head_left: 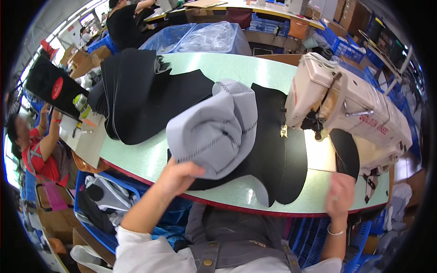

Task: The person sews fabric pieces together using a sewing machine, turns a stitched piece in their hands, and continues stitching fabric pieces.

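My left hand point(178, 177) is closed on the lower edge of a light grey sewn piece point(205, 132). That piece is folded into a cup-like shape, with dark zigzag seams across it, and is held above the table. Under it lie flat black panels point(291, 168), one with a stitched line running down it. My right hand point(340, 193), with a bracelet on the wrist, is over the table's front edge below the sewing machine point(346, 109). Motion smears its fingers, so what they hold, if anything, is unclear. A small lit area shows under the machine's needle end.
A thick stack of black cut panels point(132, 95) fills the table's left side. Blue crates point(84, 204) with fabric pieces stand left of my legs. A lined crate point(205, 38) stands behind the table point(141, 159). Another person point(36, 145) in red works at the left.
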`<action>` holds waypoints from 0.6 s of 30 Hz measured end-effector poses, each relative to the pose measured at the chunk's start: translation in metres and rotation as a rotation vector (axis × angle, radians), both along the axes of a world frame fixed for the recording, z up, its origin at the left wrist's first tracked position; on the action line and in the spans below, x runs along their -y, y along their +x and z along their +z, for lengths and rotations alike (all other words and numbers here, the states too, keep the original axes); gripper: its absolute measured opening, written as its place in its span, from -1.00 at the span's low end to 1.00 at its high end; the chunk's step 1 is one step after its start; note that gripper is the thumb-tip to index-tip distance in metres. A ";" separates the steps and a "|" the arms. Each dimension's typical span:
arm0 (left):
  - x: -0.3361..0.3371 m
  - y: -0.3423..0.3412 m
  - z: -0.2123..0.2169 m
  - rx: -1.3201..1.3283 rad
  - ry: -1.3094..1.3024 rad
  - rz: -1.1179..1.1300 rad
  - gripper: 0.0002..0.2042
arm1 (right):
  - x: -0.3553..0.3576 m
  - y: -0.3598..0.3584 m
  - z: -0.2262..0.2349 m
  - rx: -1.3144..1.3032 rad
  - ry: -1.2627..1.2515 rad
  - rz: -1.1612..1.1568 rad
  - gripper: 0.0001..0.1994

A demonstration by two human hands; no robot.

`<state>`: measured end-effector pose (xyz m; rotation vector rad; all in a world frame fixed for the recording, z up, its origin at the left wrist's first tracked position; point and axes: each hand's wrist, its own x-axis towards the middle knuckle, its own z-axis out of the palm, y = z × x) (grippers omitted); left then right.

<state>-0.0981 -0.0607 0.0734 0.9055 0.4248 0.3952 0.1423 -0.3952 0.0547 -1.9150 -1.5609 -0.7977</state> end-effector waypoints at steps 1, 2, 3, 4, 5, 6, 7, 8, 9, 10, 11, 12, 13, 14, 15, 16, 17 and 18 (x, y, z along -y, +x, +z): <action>0.004 -0.014 -0.003 -0.001 -0.011 0.023 -0.29 | -0.043 -0.016 0.013 0.000 -0.004 0.204 -0.59; 0.008 -0.022 -0.006 -0.010 -0.002 0.011 -0.29 | -0.078 -0.031 0.032 0.006 -0.052 0.262 -0.64; 0.013 -0.028 -0.007 0.042 0.001 0.033 -0.25 | -0.103 -0.039 0.046 -0.001 -0.080 0.320 -0.62; 0.017 -0.027 -0.006 0.104 -0.003 0.041 -0.21 | -0.123 -0.041 0.057 0.024 -0.078 0.328 -0.59; 0.018 -0.026 -0.003 0.098 0.005 0.023 -0.21 | -0.141 -0.038 0.062 0.024 -0.088 0.340 -0.53; 0.020 -0.022 0.001 0.177 0.019 -0.043 -0.18 | -0.152 -0.032 0.069 0.007 -0.111 0.380 -0.46; 0.021 -0.017 0.005 0.257 0.032 -0.105 -0.15 | -0.161 -0.027 0.071 0.012 -0.106 0.356 -0.46; 0.026 -0.012 0.015 0.165 0.068 -0.092 0.01 | -0.168 -0.022 0.072 0.025 -0.102 0.379 -0.43; 0.025 -0.008 0.022 0.164 0.075 -0.100 0.01 | -0.178 -0.021 0.072 0.033 -0.095 0.418 -0.40; 0.023 -0.004 0.028 0.315 0.162 -0.221 -0.05 | -0.186 -0.023 0.075 0.056 -0.026 0.440 -0.39; 0.021 -0.001 0.030 0.466 0.247 -0.342 -0.10 | -0.190 -0.024 0.075 0.058 -0.022 0.433 -0.39; 0.020 -0.003 0.031 0.467 0.248 -0.347 -0.10 | -0.193 -0.026 0.074 -0.038 -0.103 0.519 -0.41; 0.019 -0.004 0.031 0.453 0.296 -0.361 -0.10 | -0.196 -0.027 0.073 -0.136 -0.185 0.603 -0.44; 0.018 -0.004 0.031 0.440 0.342 -0.375 -0.10 | -0.202 -0.026 0.070 -0.117 -0.139 0.644 -0.49; 0.018 -0.006 0.032 0.422 0.394 -0.385 -0.10 | -0.210 -0.022 0.065 -0.116 -0.135 0.642 -0.49; 0.016 -0.007 0.030 0.408 0.437 -0.402 -0.10 | -0.218 -0.016 0.055 -0.104 -0.127 0.566 -0.49; 0.014 -0.007 0.028 0.394 0.480 -0.418 -0.10 | -0.224 -0.011 0.046 -0.090 -0.120 0.491 -0.49; 0.012 -0.007 0.027 0.384 0.529 -0.429 -0.10 | -0.228 -0.011 0.040 -0.085 -0.121 0.485 -0.49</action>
